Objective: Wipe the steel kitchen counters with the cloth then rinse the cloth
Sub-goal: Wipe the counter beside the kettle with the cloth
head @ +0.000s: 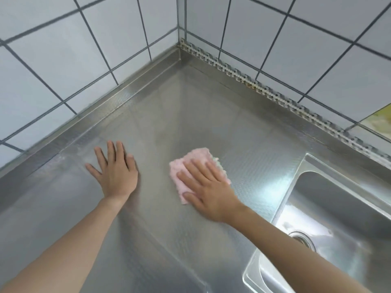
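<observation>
— What are you seeing on the left side?

— I'm looking at white glazed wall tiles (pixel 42 81) with dark grout, meeting a raised steel lip. Below it the steel counter (pixel 160 127) is showing a fine dimpled, brushed texture. My left hand (pixel 117 172) is lying flat on the bare metal, palm down, fingers straight and slightly spread, holding nothing.

— And the cloth?

— Moving right, the pink cloth (pixel 195 163), fuzzy and folded into a rough square with a pale green edge peeking out, is lying on the counter between the left hand and the sink. My right hand (pixel 208 187) is pressing down on it, fingers straight and fanned a little over the nap, thumb lying along its near edge. The hand is looking slightly blurred.

— Anything further right?

— A perforated metal strip (pixel 264 85) is running along the wall base, with rusty spots. At the far right the smooth, glossy sink (pixel 313 166) is sitting sunk into the counter, its round drain (pixel 302 238) partly hidden behind my forearm.
</observation>
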### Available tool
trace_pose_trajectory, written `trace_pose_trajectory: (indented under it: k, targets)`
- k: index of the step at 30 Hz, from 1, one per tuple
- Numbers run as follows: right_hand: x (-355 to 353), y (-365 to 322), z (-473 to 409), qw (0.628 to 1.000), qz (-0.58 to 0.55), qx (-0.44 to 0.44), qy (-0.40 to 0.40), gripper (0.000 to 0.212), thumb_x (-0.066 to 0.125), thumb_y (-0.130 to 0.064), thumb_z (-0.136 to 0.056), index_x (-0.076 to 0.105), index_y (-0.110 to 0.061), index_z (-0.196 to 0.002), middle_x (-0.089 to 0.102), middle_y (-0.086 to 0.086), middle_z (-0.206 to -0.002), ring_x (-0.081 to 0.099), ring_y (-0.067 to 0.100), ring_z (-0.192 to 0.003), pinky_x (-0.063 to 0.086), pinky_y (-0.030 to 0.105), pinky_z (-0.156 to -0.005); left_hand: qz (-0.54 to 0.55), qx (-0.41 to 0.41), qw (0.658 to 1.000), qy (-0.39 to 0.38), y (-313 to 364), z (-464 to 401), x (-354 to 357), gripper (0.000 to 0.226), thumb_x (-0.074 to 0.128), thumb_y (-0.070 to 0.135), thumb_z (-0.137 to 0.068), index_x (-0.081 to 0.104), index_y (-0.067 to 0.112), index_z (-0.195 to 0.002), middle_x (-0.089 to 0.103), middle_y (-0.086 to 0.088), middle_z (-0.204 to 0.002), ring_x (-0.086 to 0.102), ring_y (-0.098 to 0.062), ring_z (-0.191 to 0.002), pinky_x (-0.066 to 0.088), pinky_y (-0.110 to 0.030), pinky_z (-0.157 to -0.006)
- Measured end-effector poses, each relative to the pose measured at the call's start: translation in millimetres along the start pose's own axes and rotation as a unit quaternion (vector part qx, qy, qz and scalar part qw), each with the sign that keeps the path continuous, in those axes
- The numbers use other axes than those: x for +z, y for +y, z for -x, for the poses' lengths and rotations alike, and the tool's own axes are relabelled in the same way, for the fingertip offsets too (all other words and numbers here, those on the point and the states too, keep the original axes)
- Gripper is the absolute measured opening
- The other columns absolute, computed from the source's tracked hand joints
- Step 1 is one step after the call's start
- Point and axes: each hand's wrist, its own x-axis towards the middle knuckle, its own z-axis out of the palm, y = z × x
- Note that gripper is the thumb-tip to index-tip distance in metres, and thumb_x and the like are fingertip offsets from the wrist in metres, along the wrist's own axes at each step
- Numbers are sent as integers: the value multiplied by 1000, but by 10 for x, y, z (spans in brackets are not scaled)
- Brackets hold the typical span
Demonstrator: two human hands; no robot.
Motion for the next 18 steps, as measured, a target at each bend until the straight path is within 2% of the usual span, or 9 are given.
trace_pose_trajectory:
  k: [3, 5, 7, 9, 10, 12, 14, 16, 18]
  targets:
    - [-139, 491, 424, 998, 21, 53, -2, 60, 27, -52, -109, 23, -29, -165, 16, -2, -173, 6, 20, -162, 8, 50, -131, -23, 103, 994, -9, 109, 199, -10, 41, 40, 32, -108, 47, 18, -146, 31, -5, -168, 16, -37, -158, 11, -74, -120]
    - [-268, 862, 477, 993, 23, 118, -6, 60, 20, -54, -109, 15, -33, -165, 12, -2, -174, -2, 18, -162, -1, 46, -131, -18, 154, 988, -24, 321, 429, 101, 45, 44, 33, -108, 50, 17, -150, 34, -5, -168, 16, -35, -160, 11, -70, -122]
    - [-424, 1204, 350, 979, 5, 202, 1, 60, 17, -52, -110, 5, -35, -166, 5, -2, -175, -8, 16, -162, -8, 43, -130, -4, 144, 989, -46, 574, 663, 266, 55, 39, 40, -109, 39, 17, -159, 23, -4, -173, 5, -32, -163, 5, -66, -126]
    - [-568, 1473, 76, 963, -13, 266, 35, 58, 22, -46, -111, 12, -31, -165, 10, 0, -174, 2, 19, -161, 0, 46, -128, -23, 124, 991, -35, 738, 825, 406, 63, 28, 45, -109, 26, 16, -165, 14, -5, -176, -2, -30, -163, 0, -63, -128]
    - [-619, 1572, -99, 958, -10, 283, 46, 55, 23, -44, -110, 17, -29, -163, 14, 2, -172, 7, 22, -159, 4, 49, -127, -39, 124, 991, -17, 771, 854, 446, 64, 25, 45, -108, 26, 15, -165, 15, -6, -175, 0, -31, -163, 1, -63, -128]
    - [-692, 1697, -513, 952, -11, 304, 25, 56, 21, -43, -110, 13, -26, -163, 6, 6, -174, 3, 27, -160, 1, 52, -128, -59, 126, 990, 20, 754, 866, 517, 66, 25, 46, -106, 32, 13, -163, 22, -9, -173, 7, -33, -163, 6, -64, -128]
    - [-725, 1730, -948, 945, -19, 325, -14, 60, 16, -46, -110, 0, -30, -166, -10, 5, -175, -12, 29, -161, -9, 53, -128, -76, 133, 987, 45, 717, 858, 587, 66, 25, 47, -106, 33, 13, -162, 25, -9, -173, 10, -33, -163, 10, -65, -126]
    - [-707, 1586, -1343, 946, -21, 323, -20, 62, 18, -47, -108, -3, -31, -165, -11, 6, -174, -13, 33, -160, -12, 56, -127, -86, 134, 986, 58, 720, 828, 637, 66, 24, 47, -106, 34, 14, -162, 26, -9, -172, 10, -33, -162, 12, -66, -126]
    - [-650, 1180, -1592, 964, -8, 264, -8, 63, 24, -48, -108, 1, -30, -164, -7, 6, -175, -11, 35, -160, -14, 58, -126, -90, 135, 985, 65, 684, 815, 621, 66, 24, 47, -106, 34, 14, -161, 26, -9, -172, 11, -33, -162, 12, -66, -126]
